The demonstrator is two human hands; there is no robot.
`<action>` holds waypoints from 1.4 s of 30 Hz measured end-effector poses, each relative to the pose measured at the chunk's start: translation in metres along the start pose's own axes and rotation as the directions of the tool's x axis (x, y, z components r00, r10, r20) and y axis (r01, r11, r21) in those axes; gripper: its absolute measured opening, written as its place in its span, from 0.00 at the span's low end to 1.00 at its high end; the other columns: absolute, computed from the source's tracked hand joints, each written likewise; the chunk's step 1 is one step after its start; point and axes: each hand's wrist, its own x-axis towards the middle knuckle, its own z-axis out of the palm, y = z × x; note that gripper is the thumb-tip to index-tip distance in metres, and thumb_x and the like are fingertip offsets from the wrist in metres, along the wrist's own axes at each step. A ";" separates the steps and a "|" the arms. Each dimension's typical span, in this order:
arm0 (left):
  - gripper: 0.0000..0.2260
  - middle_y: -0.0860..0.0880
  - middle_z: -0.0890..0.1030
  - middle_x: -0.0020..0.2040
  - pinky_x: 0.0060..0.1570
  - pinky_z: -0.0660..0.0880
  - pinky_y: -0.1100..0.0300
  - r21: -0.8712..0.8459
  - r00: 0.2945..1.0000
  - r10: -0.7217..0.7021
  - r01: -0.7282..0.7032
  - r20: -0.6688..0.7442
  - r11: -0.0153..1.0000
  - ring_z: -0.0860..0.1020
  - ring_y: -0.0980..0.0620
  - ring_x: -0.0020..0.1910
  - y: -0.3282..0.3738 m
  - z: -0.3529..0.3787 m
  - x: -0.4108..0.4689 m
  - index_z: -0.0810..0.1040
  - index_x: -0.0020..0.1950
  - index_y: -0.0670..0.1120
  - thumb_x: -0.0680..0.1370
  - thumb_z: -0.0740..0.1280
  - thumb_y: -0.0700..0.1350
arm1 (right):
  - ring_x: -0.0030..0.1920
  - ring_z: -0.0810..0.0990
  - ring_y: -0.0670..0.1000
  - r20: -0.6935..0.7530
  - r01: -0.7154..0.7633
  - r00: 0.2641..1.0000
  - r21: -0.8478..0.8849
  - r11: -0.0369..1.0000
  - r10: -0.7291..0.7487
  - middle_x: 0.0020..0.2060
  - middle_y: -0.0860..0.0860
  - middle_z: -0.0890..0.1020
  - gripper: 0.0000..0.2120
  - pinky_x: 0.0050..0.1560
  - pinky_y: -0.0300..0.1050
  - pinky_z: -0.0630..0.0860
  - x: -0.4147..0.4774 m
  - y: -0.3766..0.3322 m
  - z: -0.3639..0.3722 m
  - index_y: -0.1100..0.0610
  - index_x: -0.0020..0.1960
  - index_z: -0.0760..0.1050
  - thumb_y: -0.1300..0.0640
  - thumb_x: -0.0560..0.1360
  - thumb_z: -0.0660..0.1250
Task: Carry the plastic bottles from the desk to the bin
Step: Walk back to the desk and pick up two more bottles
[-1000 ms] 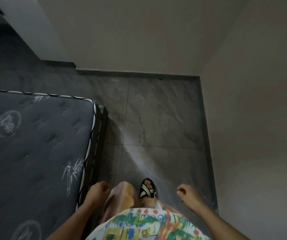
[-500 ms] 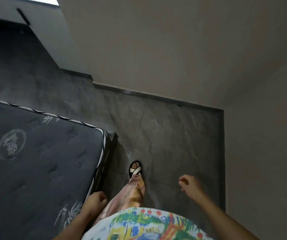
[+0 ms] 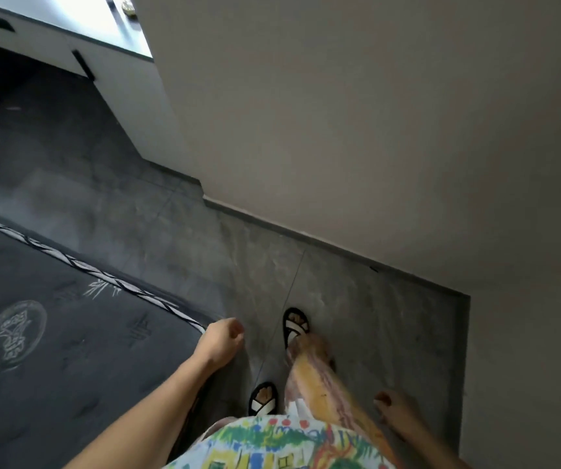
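From the head camera, the person stands on a grey tiled floor (image 3: 373, 319) in a narrow gap between a dark mattress (image 3: 69, 350) on the left and a pale wall (image 3: 373, 130) ahead and to the right; the left hand (image 3: 221, 340) hangs over the mattress corner, fingers curled loosely inward, with nothing in it; the right hand (image 3: 395, 412) sits low by the hip, fingers half bent and relaxed, also holding nothing; both feet wear black-and-white sandals, one forward (image 3: 295, 327) and one back (image 3: 263, 399) near the body; a brightly printed shirt (image 3: 272, 445) fills the bottom edge; at the top left a white cabinet (image 3: 52, 45) with dark handles stands under a bright surface; no plastic bottle, desk or bin can be made out in this view, so where the bottles are cannot be told.
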 end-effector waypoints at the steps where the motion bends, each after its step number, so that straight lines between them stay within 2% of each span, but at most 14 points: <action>1: 0.08 0.42 0.84 0.46 0.46 0.74 0.56 -0.016 1.000 -0.010 0.010 -0.007 1.000 0.81 0.42 0.48 0.005 -0.007 0.013 0.74 0.34 0.50 0.73 0.64 0.42 | 0.51 0.82 0.59 0.016 0.019 1.000 -0.043 0.999 -0.019 0.49 0.64 0.83 0.08 0.49 0.47 0.74 0.012 -0.010 -0.012 0.64 0.45 0.78 0.60 0.77 0.63; 3: 0.09 0.42 0.84 0.45 0.46 0.74 0.56 -0.042 0.999 -0.033 0.033 -0.016 0.999 0.81 0.43 0.48 0.013 -0.022 0.036 0.72 0.33 0.52 0.73 0.64 0.42 | 0.50 0.82 0.58 0.049 0.056 0.997 -0.117 0.992 -0.051 0.48 0.62 0.84 0.09 0.49 0.47 0.75 0.038 -0.033 -0.037 0.59 0.40 0.76 0.58 0.77 0.62; 6: 0.05 0.44 0.85 0.45 0.46 0.74 0.57 -0.079 0.994 -0.099 0.096 -0.034 0.992 0.81 0.45 0.47 0.020 -0.041 0.061 0.80 0.43 0.45 0.73 0.64 0.42 | 0.49 0.82 0.58 0.071 0.108 0.993 -0.173 0.979 -0.097 0.43 0.59 0.83 0.10 0.47 0.46 0.75 0.075 -0.079 -0.079 0.56 0.38 0.77 0.58 0.76 0.63; 8: 0.05 0.46 0.83 0.41 0.42 0.71 0.57 -0.096 0.986 -0.164 0.162 -0.019 0.982 0.81 0.45 0.47 0.020 -0.052 0.069 0.78 0.38 0.50 0.73 0.65 0.43 | 0.45 0.79 0.51 0.104 0.146 0.986 -0.193 0.970 -0.128 0.43 0.54 0.80 0.09 0.48 0.41 0.73 0.095 -0.113 -0.104 0.50 0.38 0.74 0.57 0.76 0.63; 9: 0.08 0.48 0.81 0.39 0.40 0.69 0.58 -0.112 0.979 -0.204 0.202 -0.010 0.973 0.81 0.45 0.47 0.020 -0.057 0.071 0.74 0.33 0.52 0.73 0.65 0.44 | 0.45 0.77 0.49 0.122 0.173 0.981 -0.209 0.963 -0.150 0.45 0.54 0.80 0.06 0.49 0.41 0.72 0.105 -0.131 -0.115 0.51 0.43 0.76 0.56 0.77 0.62; 12: 0.12 0.50 0.80 0.39 0.41 0.71 0.58 -0.184 0.951 -0.309 0.303 -0.005 0.935 0.81 0.47 0.47 0.013 -0.067 0.076 0.68 0.30 0.55 0.73 0.65 0.44 | 0.49 0.80 0.54 0.156 0.257 0.962 -0.253 0.933 -0.223 0.47 0.55 0.81 0.11 0.51 0.44 0.74 0.141 -0.191 -0.142 0.58 0.55 0.78 0.56 0.77 0.62; 16: 0.08 0.49 0.83 0.41 0.45 0.74 0.58 -0.322 0.877 -0.480 0.461 0.024 0.827 0.80 0.48 0.47 0.002 -0.078 0.070 0.73 0.33 0.52 0.71 0.63 0.42 | 0.52 0.79 0.57 0.272 0.414 0.901 -0.301 0.859 -0.339 0.49 0.57 0.80 0.04 0.54 0.48 0.74 0.170 -0.282 -0.156 0.56 0.49 0.74 0.59 0.77 0.62; 20: 0.07 0.49 0.83 0.40 0.44 0.74 0.57 -0.453 0.792 -0.607 0.566 0.066 0.689 0.80 0.48 0.45 -0.012 -0.083 0.067 0.76 0.34 0.49 0.70 0.62 0.41 | 0.50 0.81 0.57 0.314 0.562 0.823 -0.332 0.758 -0.473 0.50 0.62 0.83 0.08 0.50 0.47 0.74 0.186 -0.378 -0.151 0.65 0.51 0.79 0.61 0.76 0.64; 23: 0.05 0.46 0.85 0.43 0.45 0.75 0.58 -0.507 0.744 -0.662 0.606 0.088 0.613 0.81 0.47 0.46 -0.021 -0.091 0.074 0.77 0.36 0.47 0.70 0.63 0.41 | 0.52 0.80 0.57 0.356 0.625 0.778 -0.353 0.697 -0.517 0.52 0.61 0.82 0.11 0.49 0.45 0.73 0.193 -0.448 -0.137 0.65 0.54 0.78 0.60 0.77 0.63; 27: 0.08 0.48 0.84 0.40 0.41 0.71 0.60 -0.592 0.710 -0.695 0.609 0.112 0.527 0.80 0.48 0.44 -0.042 -0.118 0.099 0.75 0.34 0.48 0.72 0.62 0.39 | 0.50 0.81 0.58 0.390 0.698 0.716 -0.387 0.602 -0.579 0.50 0.62 0.83 0.10 0.52 0.48 0.75 0.205 -0.536 -0.115 0.64 0.52 0.79 0.60 0.75 0.65; 31: 0.12 0.49 0.79 0.36 0.39 0.69 0.61 -0.665 0.691 -0.716 0.582 0.102 0.467 0.76 0.50 0.40 -0.079 -0.166 0.128 0.73 0.31 0.50 0.72 0.63 0.37 | 0.46 0.83 0.59 0.395 0.699 0.715 -0.403 0.590 -0.578 0.44 0.61 0.85 0.07 0.52 0.51 0.79 0.219 -0.609 -0.098 0.61 0.50 0.80 0.61 0.73 0.67; 34: 0.13 0.48 0.79 0.39 0.41 0.68 0.62 -0.649 0.718 -0.692 0.563 0.076 0.512 0.76 0.51 0.40 -0.113 -0.219 0.153 0.70 0.31 0.52 0.74 0.64 0.38 | 0.39 0.81 0.54 0.387 0.679 0.734 -0.436 0.591 -0.558 0.36 0.56 0.82 0.04 0.47 0.49 0.78 0.230 -0.652 -0.091 0.60 0.46 0.80 0.62 0.73 0.68; 37: 0.11 0.51 0.77 0.35 0.44 0.73 0.59 -0.677 0.738 -0.674 0.505 0.016 0.536 0.76 0.52 0.38 -0.146 -0.282 0.183 0.72 0.34 0.51 0.74 0.64 0.38 | 0.40 0.79 0.50 0.377 0.646 0.762 -0.490 0.585 -0.527 0.36 0.52 0.81 0.03 0.44 0.43 0.75 0.242 -0.691 -0.087 0.58 0.43 0.80 0.61 0.72 0.68; 42: 0.05 0.44 0.84 0.46 0.50 0.74 0.58 -0.712 0.735 -0.668 0.407 -0.116 0.572 0.81 0.46 0.49 -0.185 -0.383 0.235 0.80 0.44 0.46 0.74 0.65 0.41 | 0.40 0.80 0.50 0.401 0.594 0.804 -0.588 0.549 -0.440 0.35 0.53 0.80 0.07 0.42 0.40 0.72 0.250 -0.746 -0.081 0.54 0.37 0.77 0.63 0.72 0.67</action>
